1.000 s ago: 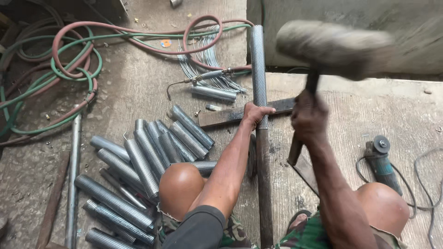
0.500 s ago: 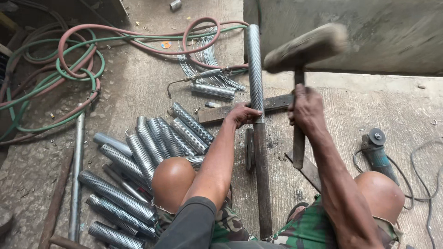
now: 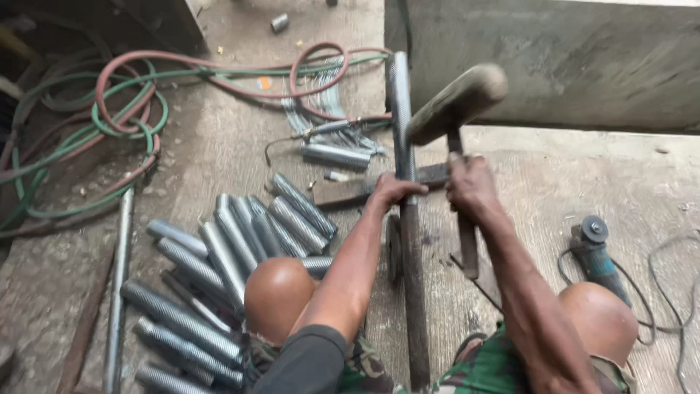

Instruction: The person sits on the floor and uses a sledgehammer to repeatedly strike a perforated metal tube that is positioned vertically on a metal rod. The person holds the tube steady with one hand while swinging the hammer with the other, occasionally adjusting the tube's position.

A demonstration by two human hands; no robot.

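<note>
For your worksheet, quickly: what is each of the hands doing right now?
Left hand: closed around the long metal rod.
Right hand: closed on the hammer handle.

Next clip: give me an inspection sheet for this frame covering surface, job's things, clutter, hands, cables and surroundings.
Surface: rough concrete floor, dusty.
Job's things: long rod lying over a flat bar; hammer raised above it.
Clutter: pile of threaded rods at left; short rod; thin wires; small sleeve.
Hands: left hand grips the long rod; right hand grips the hammer handle.
Cables: red and green hoses coiled at left; grinder with its cord at right.
Surroundings: concrete block ahead; the person's knees at bottom.
</note>
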